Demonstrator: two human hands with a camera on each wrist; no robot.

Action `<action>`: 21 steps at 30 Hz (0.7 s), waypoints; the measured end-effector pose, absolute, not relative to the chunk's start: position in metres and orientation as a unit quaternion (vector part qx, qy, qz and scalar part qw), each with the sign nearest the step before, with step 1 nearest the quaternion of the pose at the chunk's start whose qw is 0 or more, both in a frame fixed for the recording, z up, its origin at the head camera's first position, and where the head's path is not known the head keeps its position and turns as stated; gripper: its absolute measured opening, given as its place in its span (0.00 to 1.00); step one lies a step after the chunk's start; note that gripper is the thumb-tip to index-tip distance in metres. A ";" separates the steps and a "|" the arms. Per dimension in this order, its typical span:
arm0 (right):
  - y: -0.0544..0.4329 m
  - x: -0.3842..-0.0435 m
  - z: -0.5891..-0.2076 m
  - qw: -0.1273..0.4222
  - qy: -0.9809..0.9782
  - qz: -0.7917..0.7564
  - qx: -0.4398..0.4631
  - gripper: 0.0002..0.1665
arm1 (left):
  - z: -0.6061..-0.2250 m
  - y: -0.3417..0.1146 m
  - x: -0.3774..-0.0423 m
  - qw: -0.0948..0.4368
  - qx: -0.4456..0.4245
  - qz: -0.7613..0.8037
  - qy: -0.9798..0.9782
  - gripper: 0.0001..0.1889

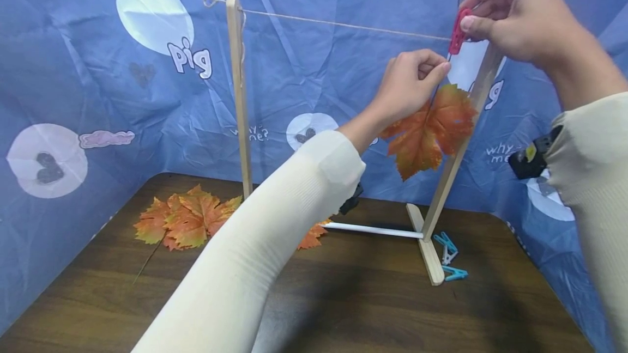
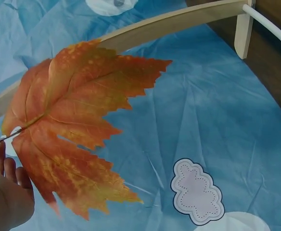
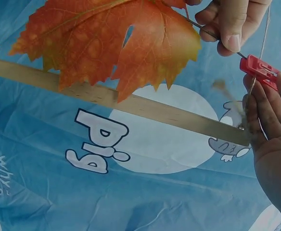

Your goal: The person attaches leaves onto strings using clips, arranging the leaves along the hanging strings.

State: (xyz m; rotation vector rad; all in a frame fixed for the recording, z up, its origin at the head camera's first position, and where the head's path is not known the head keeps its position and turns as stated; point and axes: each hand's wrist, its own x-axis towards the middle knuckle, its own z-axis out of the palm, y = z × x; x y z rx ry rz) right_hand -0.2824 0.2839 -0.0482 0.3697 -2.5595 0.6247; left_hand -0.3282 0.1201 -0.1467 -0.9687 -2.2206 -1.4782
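My right hand (image 1: 527,20) pinches a red clothespin (image 1: 459,31) at the right end of the string (image 1: 343,23). Just below it, my left hand (image 1: 409,78) pinches the thin dark stem of an orange artificial maple leaf (image 1: 432,129), which hangs down in front of the right post. In the right wrist view the stem's tip meets the jaws of the clothespin (image 3: 261,70), and the string runs past the same spot. The left wrist view has the leaf (image 2: 78,125) spread wide, with the left hand (image 2: 8,192) at its stem.
The string spans a wooden frame with a left post (image 1: 239,97), a right post (image 1: 458,151) and a white bottom rod (image 1: 373,230). More maple leaves (image 1: 191,217) lie on the brown table (image 1: 382,298) at left. Blue clothespins (image 1: 455,273) lie beside the frame's right foot (image 1: 426,249).
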 end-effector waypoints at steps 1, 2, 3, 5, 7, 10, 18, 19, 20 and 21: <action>0.284 -0.283 -0.048 0.238 -0.935 0.228 0.134 0.22 | -0.147 0.120 -0.328 0.151 -0.336 -0.518 -0.772 0.13; 0.284 -0.282 -0.048 0.237 -0.936 0.224 0.133 0.24 | -0.147 0.120 -0.328 0.151 -0.335 -0.520 -0.771 0.13; 0.284 -0.282 -0.048 0.234 -0.937 0.224 0.133 0.26 | -0.147 0.120 -0.329 0.154 -0.336 -0.521 -0.769 0.13; 0.284 -0.282 -0.048 0.229 -0.938 0.227 0.131 0.27 | -0.147 0.119 -0.329 0.154 -0.334 -0.524 -0.769 0.13; 0.284 -0.282 -0.048 0.223 -0.938 0.230 0.131 0.28 | -0.147 0.119 -0.329 0.154 -0.333 -0.522 -0.770 0.13; 0.284 -0.281 -0.047 0.216 -0.939 0.234 0.131 0.28 | -0.147 0.119 -0.328 0.151 -0.333 -0.521 -0.771 0.13; 0.286 -0.279 -0.047 0.222 -0.936 0.240 0.130 0.29 | -0.150 0.118 -0.327 0.150 -0.337 -0.523 -0.768 0.14; 0.286 -0.279 -0.048 0.222 -0.936 0.240 0.131 0.29 | -0.152 0.117 -0.327 0.150 -0.340 -0.524 -0.766 0.14; 0.287 -0.278 -0.048 0.223 -0.935 0.244 0.132 0.29 | -0.153 0.116 -0.327 0.150 -0.342 -0.525 -0.765 0.14; 0.288 -0.278 -0.049 0.224 -0.933 0.247 0.135 0.28 | -0.154 0.115 -0.327 0.150 -0.345 -0.526 -0.763 0.14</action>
